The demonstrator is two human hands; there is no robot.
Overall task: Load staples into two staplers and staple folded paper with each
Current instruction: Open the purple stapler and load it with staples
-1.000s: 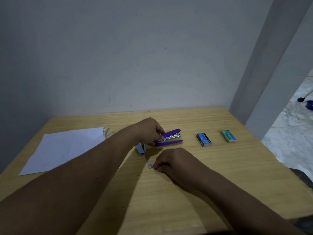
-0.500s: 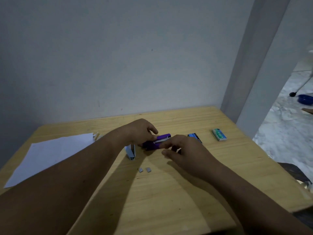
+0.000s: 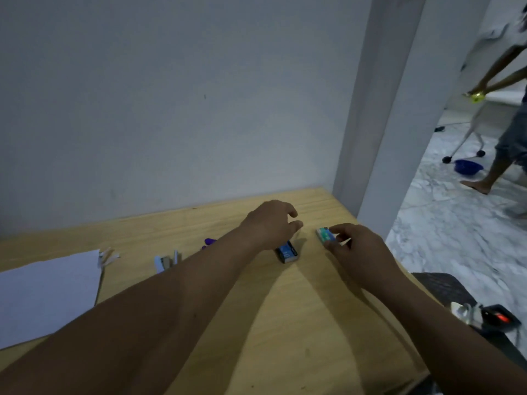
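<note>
Resting on the wooden table (image 3: 285, 323), all task items appear in the single head view. The green staple box (image 3: 324, 234) lies at about 2 o'clock from the table centre, near the right edge. Its long axis runs from 10 o'clock to 4 o'clock; the far end is exposed and the near end is covered by fingers. The right hand (image 3: 362, 252) is closed on this box, thumb on the near side and fingertips on the far side, in a pinch grip.

The blue staple box (image 3: 287, 251) lies just to the 9 o'clock side of the green box, apart from it. Its long axis runs roughly 11 o'clock to 5 o'clock. Its far end is hidden under the left hand (image 3: 271, 223). The left hand hovers above that box with fingers loosely curled and spread, holding nothing; contact with the box cannot be determined.

The purple stapler (image 3: 209, 242) shows only as a small portion at 9 o'clock of the left wrist, the rest hidden behind the forearm; its axis cannot be determined. The light blue stapler (image 3: 165, 262) lies further toward 9 o'clock, opened out, long axis pointing roughly to 12 o'clock. The white paper (image 3: 48, 292) lies flat at the table's left side, with torn strips (image 3: 108, 255) at its far right corner.
</note>
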